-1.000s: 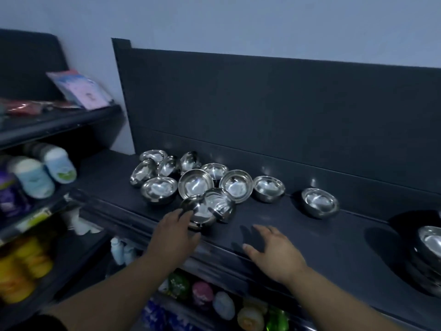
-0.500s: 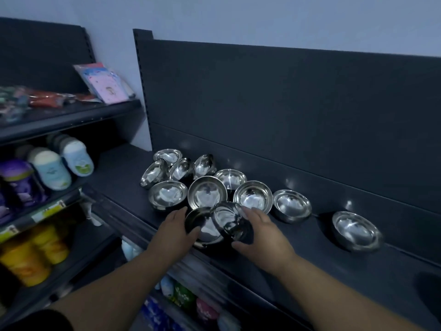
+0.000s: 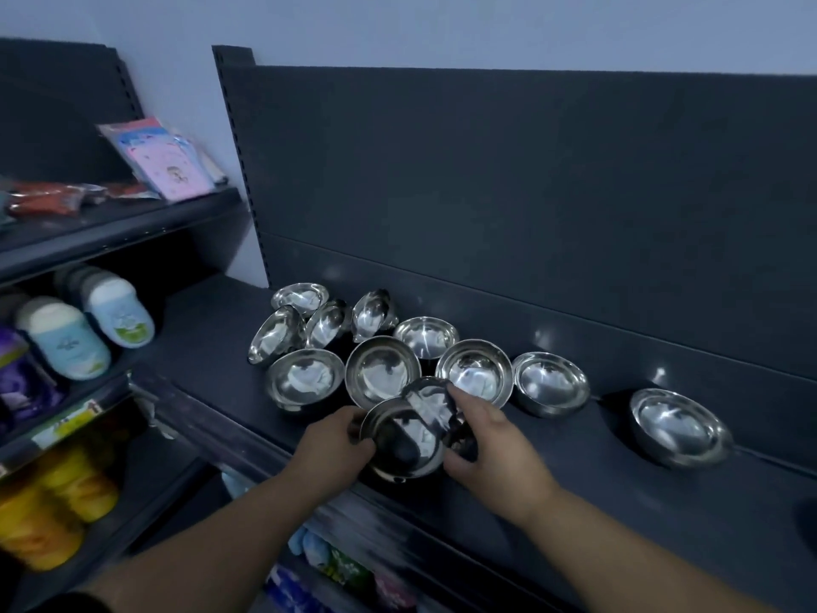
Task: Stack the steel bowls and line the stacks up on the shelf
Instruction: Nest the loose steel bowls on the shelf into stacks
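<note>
Two bare hands work at the front lip of a dark grey metal shelf [image 3: 574, 502]. The left hand [image 3: 329, 444] has its grip curled on the rim of a round, shiny steel bowl [image 3: 400, 440] near the front edge; the right hand [image 3: 490, 440] pinches a second, tilted steel bowl [image 3: 431, 398], rim leaning into the first. Behind them sit approx. ten loose steel bowls [image 3: 382, 369] in a cluster, some tipped, w/ one lone bowl [image 3: 676, 424] well apart at right. No stack is visible yet. Risk: slick steel, a tilted bowl and a nearby edge. A poor seat could send it skidding off, or a knuckle could topple the tipped bowls behind.
</note>
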